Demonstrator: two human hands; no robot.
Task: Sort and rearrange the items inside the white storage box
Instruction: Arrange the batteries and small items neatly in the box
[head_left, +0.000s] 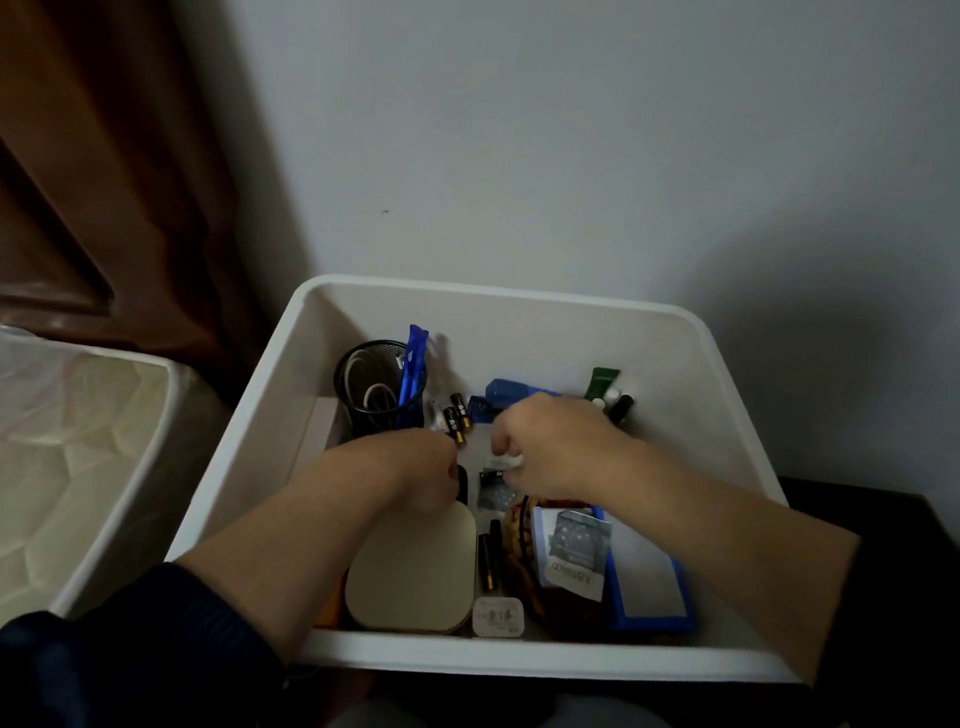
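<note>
- Left hand (415, 467) grip: hidden, cannot tell.
- Right hand (545, 447) pinches small white item (506, 462).
- White plastic storage box (519, 296): mostly jumbled; sorting looks early.

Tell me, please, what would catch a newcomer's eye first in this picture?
Two bare hands meet in the middle of the white storage box: the left hand beside small batteries, the right hand curled over small items. A black mesh pen cup with blue pens stands at the back left.
</note>
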